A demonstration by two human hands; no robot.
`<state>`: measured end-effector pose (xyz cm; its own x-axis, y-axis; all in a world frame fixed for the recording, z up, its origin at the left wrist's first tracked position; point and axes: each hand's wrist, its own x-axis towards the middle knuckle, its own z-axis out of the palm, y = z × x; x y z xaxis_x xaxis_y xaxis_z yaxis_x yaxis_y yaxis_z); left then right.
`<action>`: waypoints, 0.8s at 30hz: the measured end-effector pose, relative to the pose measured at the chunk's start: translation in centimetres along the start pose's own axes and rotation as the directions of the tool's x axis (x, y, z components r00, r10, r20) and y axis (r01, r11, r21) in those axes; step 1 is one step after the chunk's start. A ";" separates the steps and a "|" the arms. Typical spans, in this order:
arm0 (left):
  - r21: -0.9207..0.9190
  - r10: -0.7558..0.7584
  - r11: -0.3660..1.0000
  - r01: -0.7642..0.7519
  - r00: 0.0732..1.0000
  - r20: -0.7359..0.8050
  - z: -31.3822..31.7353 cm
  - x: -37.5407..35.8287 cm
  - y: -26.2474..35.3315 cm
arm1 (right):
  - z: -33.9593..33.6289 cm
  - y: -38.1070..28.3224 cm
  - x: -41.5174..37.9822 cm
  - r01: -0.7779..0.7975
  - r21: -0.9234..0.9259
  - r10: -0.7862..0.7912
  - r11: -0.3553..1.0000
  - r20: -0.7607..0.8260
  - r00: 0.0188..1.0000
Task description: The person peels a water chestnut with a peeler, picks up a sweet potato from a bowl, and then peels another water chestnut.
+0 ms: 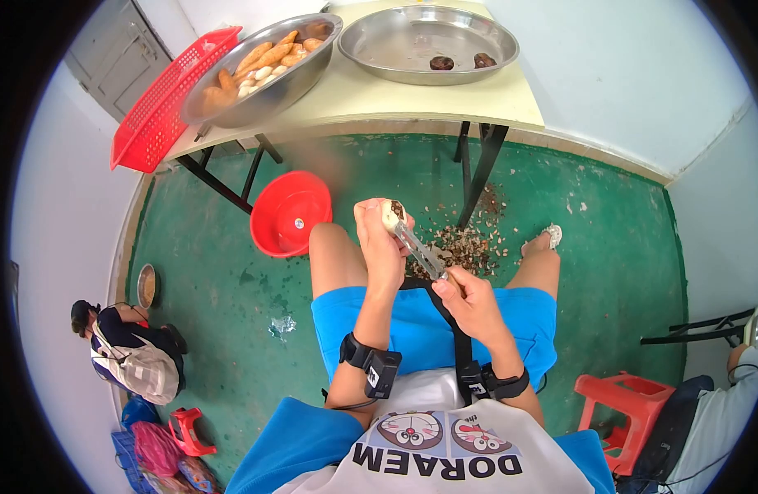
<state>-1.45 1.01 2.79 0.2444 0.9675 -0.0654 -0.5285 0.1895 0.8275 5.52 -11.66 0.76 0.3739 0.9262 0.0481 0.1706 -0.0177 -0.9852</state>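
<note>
My left hand (381,240) is closed around a partly peeled pale root vegetable (393,216), with dark brown skin still on its upper end. My right hand (473,305) grips the handle of a peeler (422,253). The peeler's long metal blade reaches up and left to the vegetable and touches or nearly touches its lower side. Both hands are above my lap. Brown and white peelings (469,247) lie scattered on the floor beyond my hands.
A table (445,103) ahead carries a steel bowl (313,62) of orange and white vegetables, a red basket (140,136), and a round tray (387,49) with two dark lumps. A red basin (272,218) stands on the floor. People are at left and right, near red stools (630,395).
</note>
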 end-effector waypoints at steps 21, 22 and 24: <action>0.104 -0.175 0.982 0.158 0.970 0.171 -0.2 -0.7 -1.3 | -0.8 -1.7 0.6 -0.009 -0.194 -0.030 0.981 -0.196 0.980; 0.118 -0.143 0.985 0.125 0.977 0.158 -0.4 -0.6 -1.6 | -0.7 -1.7 0.6 0.002 -0.217 -0.046 0.976 -0.196 0.980; 0.174 -0.123 0.979 0.104 0.987 0.101 -0.1 -0.8 -1.5 | -0.6 -1.7 0.7 0.013 -0.241 -0.062 0.971 -0.197 0.979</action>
<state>-0.92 -0.09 1.54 0.3884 0.9149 -0.1101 -0.3504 0.2571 0.9006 5.98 -11.22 2.55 0.5347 0.8333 0.1404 0.3898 -0.0958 -0.9159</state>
